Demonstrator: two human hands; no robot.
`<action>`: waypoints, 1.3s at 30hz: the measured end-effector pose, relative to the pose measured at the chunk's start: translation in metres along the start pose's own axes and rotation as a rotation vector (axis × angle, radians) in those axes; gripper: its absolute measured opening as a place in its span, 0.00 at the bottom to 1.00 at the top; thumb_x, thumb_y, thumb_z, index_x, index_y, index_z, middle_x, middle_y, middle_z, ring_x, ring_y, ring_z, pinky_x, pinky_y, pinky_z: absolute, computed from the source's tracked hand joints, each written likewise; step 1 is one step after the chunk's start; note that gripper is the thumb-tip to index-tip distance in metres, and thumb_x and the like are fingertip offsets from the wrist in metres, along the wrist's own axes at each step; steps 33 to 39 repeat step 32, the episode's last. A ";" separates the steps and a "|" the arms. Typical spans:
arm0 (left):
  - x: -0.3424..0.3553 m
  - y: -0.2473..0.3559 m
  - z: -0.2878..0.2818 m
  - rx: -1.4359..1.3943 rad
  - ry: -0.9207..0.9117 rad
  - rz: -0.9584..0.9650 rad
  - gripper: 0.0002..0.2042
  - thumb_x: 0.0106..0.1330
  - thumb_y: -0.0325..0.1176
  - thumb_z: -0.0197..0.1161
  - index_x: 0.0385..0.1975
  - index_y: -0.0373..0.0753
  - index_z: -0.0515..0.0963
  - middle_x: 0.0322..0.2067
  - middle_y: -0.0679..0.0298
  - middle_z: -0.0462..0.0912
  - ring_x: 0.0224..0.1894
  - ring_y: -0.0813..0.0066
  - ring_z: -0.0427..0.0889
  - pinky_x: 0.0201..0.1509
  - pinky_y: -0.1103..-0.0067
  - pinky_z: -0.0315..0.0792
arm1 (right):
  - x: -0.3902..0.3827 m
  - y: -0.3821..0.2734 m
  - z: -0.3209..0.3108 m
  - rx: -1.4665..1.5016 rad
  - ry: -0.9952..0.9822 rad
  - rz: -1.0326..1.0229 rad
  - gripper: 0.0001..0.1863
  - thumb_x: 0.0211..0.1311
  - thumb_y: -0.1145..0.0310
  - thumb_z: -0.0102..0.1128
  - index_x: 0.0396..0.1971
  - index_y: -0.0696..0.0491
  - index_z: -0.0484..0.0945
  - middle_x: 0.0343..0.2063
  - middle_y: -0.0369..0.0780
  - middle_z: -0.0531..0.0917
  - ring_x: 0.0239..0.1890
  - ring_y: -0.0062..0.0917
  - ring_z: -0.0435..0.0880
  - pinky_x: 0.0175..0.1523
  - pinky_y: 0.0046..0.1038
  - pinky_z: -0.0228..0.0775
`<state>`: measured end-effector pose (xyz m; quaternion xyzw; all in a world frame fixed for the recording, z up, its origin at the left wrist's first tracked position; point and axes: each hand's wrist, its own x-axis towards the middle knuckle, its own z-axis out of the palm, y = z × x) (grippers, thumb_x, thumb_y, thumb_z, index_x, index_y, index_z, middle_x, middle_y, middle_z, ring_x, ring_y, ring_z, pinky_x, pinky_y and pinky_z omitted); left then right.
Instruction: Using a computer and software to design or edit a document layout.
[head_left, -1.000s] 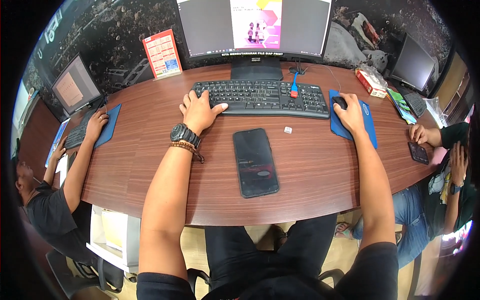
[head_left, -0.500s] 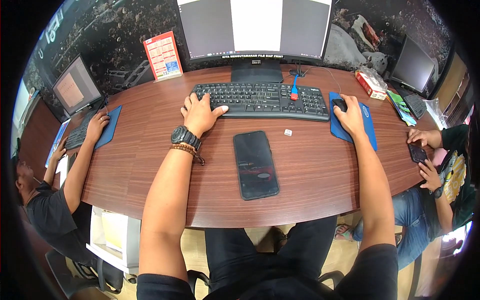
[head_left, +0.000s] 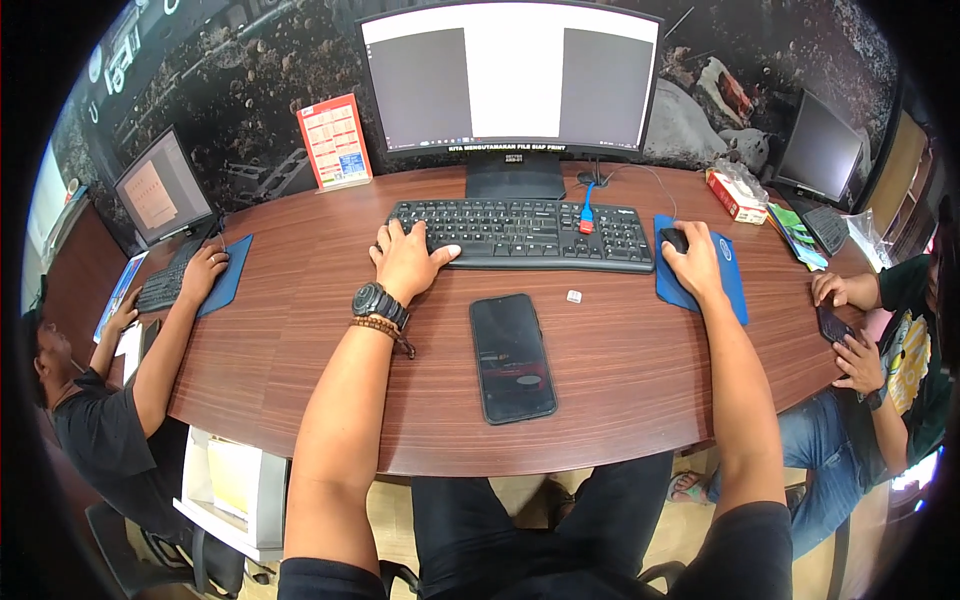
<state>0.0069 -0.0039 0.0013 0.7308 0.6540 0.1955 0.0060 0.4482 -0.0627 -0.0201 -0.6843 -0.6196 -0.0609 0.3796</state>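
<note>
My left hand [head_left: 407,262] rests with fingers spread on the left end of a black keyboard [head_left: 517,236]. A dark watch [head_left: 380,303] and a beaded bracelet circle that wrist. My right hand [head_left: 697,265] is curled over a black computer mouse [head_left: 675,239], which it partly covers, on a blue mouse pad [head_left: 733,290]. Between my forearms a black smartphone [head_left: 513,358] lies flat, its screen dark. Beyond the keyboard stands a large monitor [head_left: 513,85] showing a white page between grey areas. A blue cable with a red plug [head_left: 586,224] lies over the keyboard's right part.
A small white cube [head_left: 574,296] lies on the brown desk [head_left: 620,400]. Behind are a red-edged calendar [head_left: 335,140] and a red-and-white box [head_left: 737,195]. At left a person types at another monitor [head_left: 165,185]; at right one holds a phone [head_left: 833,325].
The view has tilted upward, so the desk and monitor sit lower in the picture. Both my hands keep their places on the keyboard and the mouse.
</note>
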 end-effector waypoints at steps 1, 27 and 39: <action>0.000 0.001 0.000 -0.004 -0.003 0.001 0.40 0.62 0.62 0.63 0.65 0.35 0.69 0.67 0.37 0.59 0.71 0.40 0.54 0.69 0.44 0.52 | 0.000 0.002 0.000 0.002 0.001 0.001 0.25 0.55 0.61 0.63 0.52 0.59 0.78 0.52 0.48 0.76 0.55 0.45 0.77 0.60 0.39 0.70; -0.001 0.000 -0.002 -0.011 -0.012 -0.005 0.40 0.61 0.62 0.63 0.64 0.35 0.70 0.68 0.36 0.58 0.72 0.39 0.52 0.70 0.43 0.51 | -0.002 -0.007 -0.002 0.058 0.035 -0.029 0.23 0.55 0.62 0.64 0.51 0.56 0.80 0.50 0.48 0.77 0.54 0.44 0.78 0.59 0.39 0.71; 0.000 0.001 -0.003 -0.018 -0.034 -0.019 0.41 0.62 0.63 0.63 0.66 0.36 0.69 0.69 0.38 0.57 0.73 0.40 0.52 0.71 0.43 0.50 | 0.001 -0.002 -0.002 0.065 -0.008 -0.047 0.22 0.55 0.63 0.66 0.51 0.53 0.80 0.49 0.49 0.77 0.53 0.44 0.79 0.58 0.39 0.72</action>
